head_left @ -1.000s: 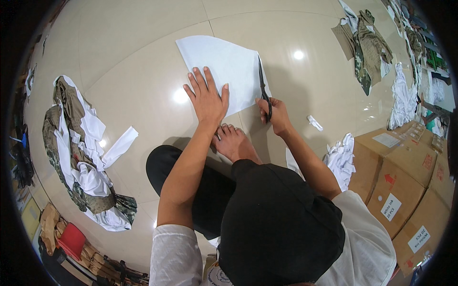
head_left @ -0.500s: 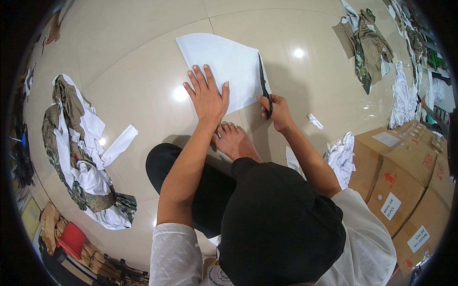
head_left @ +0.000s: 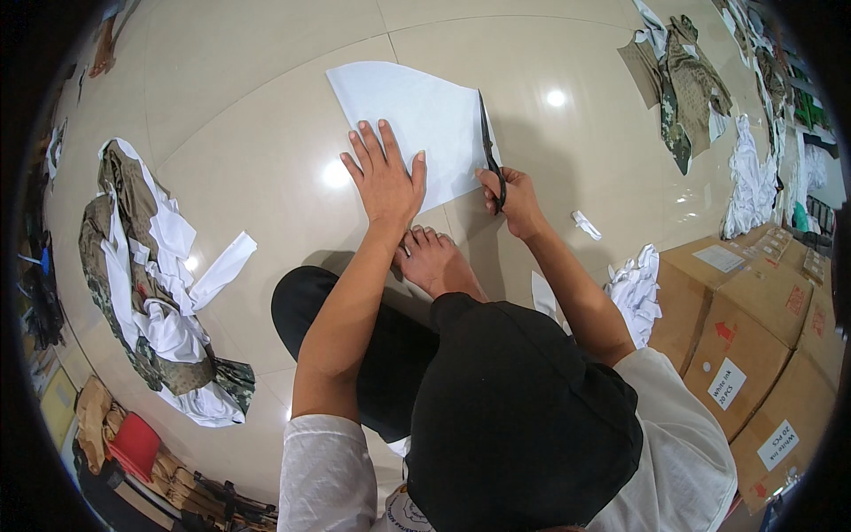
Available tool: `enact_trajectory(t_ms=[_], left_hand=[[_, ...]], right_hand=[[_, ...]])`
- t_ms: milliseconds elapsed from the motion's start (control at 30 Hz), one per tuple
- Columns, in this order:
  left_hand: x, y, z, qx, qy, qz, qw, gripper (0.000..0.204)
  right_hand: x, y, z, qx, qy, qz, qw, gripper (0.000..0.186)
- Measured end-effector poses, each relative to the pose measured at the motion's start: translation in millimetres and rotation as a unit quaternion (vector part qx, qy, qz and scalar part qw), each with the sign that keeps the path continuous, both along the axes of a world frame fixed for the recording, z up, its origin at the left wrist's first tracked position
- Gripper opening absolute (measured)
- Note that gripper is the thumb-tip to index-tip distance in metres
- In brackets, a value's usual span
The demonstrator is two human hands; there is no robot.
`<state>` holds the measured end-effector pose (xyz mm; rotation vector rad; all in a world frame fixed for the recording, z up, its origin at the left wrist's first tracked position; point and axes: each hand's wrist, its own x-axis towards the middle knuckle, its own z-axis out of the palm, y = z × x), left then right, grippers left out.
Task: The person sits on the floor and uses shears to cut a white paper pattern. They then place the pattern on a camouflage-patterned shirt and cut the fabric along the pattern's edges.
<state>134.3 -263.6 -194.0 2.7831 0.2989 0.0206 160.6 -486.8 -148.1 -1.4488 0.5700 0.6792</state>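
scissors (head_left: pixel 489 151) seemingly forward in right hand (head_left: pixel 516 200)

Support: glossy beige tiled floor (head_left: pixel 266 53). Directly on it: flat white fan-shaped sheet (head_left: pixel 425 111), upper centre; heap of white, brown and camouflage fabric (head_left: pixel 168 235), left; brown and camouflage fabric pieces (head_left: pixel 690 84), upper right; small white scrap (head_left: pixel 586 225) and crumpled white heap (head_left: pixel 635 297), right of centre.

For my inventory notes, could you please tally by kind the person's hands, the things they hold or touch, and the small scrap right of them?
Hands: 2 (left hand, right hand)
Scissors: 1 pair
White sheet: 1, layers unclear
Small white scrap: 1
Total: 5
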Motion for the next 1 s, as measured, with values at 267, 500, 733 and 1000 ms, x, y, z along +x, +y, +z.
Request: enact_trajectory(t_ms=[267, 500, 733, 1000], left_hand=[[0.6, -1.7, -1.5, 0.001, -0.007, -0.001, 1.0, 0.085], [-5.4, 8.2, -2.9, 0.001, -0.031, -0.009, 0.999, 0.08], [4.5, 3.1, 35.4, -0.068, -0.009, -0.068, 0.995, 0.042], [-21.6, -81.0, 38.0, -0.176, 0.201, -0.181, 0.947, 0.028]], right_hand=[[-3.1, -10.9, -2.1, -0.002, -0.003, 0.008, 1.0, 0.032], [-60.7, -67.9, 4.9, -0.158, 0.014, -0.013, 0.987, 0.03], [-177.2, -202.0, -5.2, -0.293, 0.022, -0.081, 0.952, 0.03], [-313.3, -266.2, -10.8, -0.344, 0.055, -0.147, 0.926, 0.035]])
